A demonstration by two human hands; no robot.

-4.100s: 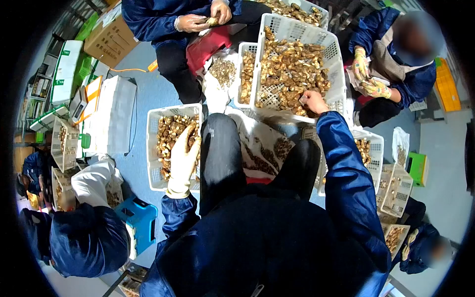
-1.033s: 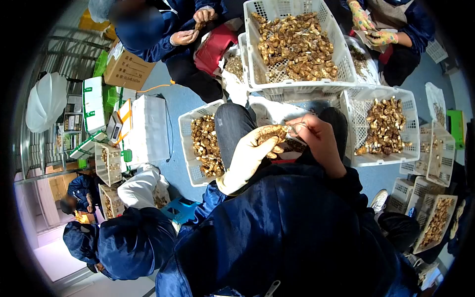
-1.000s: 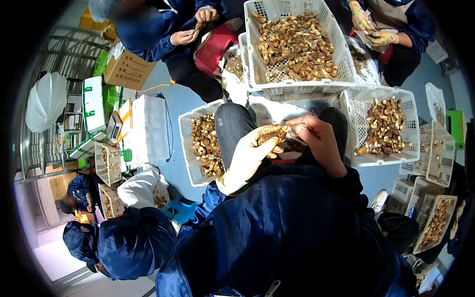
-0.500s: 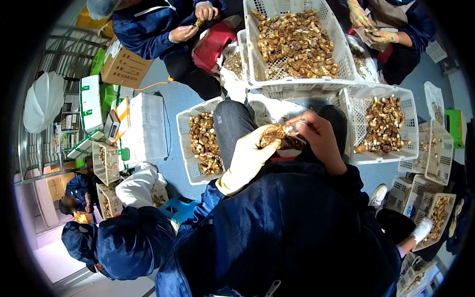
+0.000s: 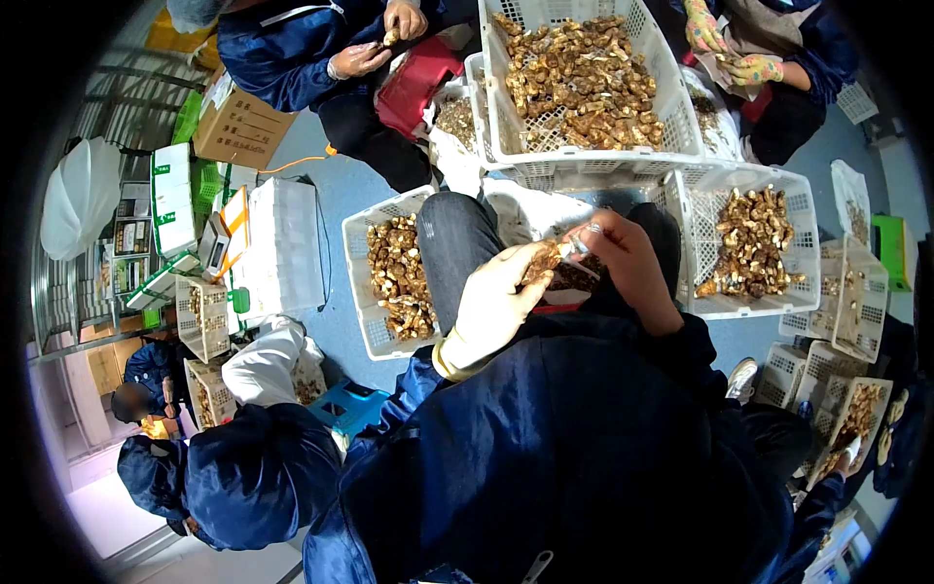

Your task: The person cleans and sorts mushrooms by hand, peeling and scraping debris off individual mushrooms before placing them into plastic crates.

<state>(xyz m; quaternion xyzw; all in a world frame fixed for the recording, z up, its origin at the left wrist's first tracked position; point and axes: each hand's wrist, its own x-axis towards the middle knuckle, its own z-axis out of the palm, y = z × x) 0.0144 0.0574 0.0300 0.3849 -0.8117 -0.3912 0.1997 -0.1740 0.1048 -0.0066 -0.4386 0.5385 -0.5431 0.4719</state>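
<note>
My left hand (image 5: 491,302), in a cream glove, is closed around a brown mushroom-like piece (image 5: 542,261) above my lap. At the piece's right end is my bare right hand (image 5: 628,258), its fingers pinched on a small shiny metal tool (image 5: 584,237). Between my knees lies a white cloth (image 5: 520,209) with dark bits on it. A white crate (image 5: 365,316) of brown pieces stands beside my left knee, and another crate (image 5: 744,310) of them is by my right knee. Ahead is a large raised crate (image 5: 584,159) holding many more.
Co-workers sit at the front left (image 5: 292,58) and front right (image 5: 822,78), with a red stool (image 5: 416,86) near the left one. Another person (image 5: 258,467) bends at the lower left beside a blue stool (image 5: 350,407). White boxes (image 5: 282,248) and a cardboard carton (image 5: 238,127) stand left.
Both my hands have come from the crates to above my lap, now with a piece and a tool. Lately they shift only slightly. A person's arm has appeared at the lower right.
</note>
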